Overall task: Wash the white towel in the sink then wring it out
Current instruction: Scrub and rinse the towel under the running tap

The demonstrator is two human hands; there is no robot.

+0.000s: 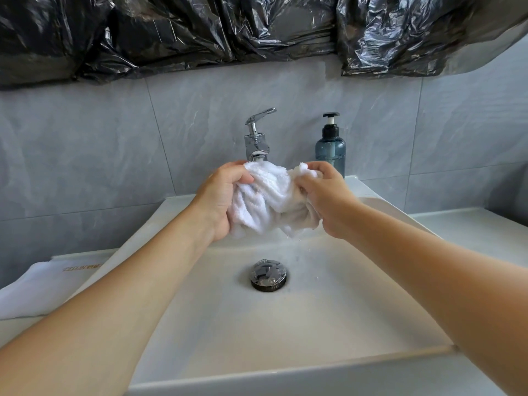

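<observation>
White towel (268, 201) bunched between both hands over the sink (328, 310), just below the tap spout (257, 144).

Left hand (220, 198) and right hand (323, 195) each clench one end, fingers curled into the folds; the cloth looks soft, limp and probably water-heavy, with droplets beneath it; gripping well apart at the ends would likely suit twisting; nothing fragile, little slip expected.
</observation>
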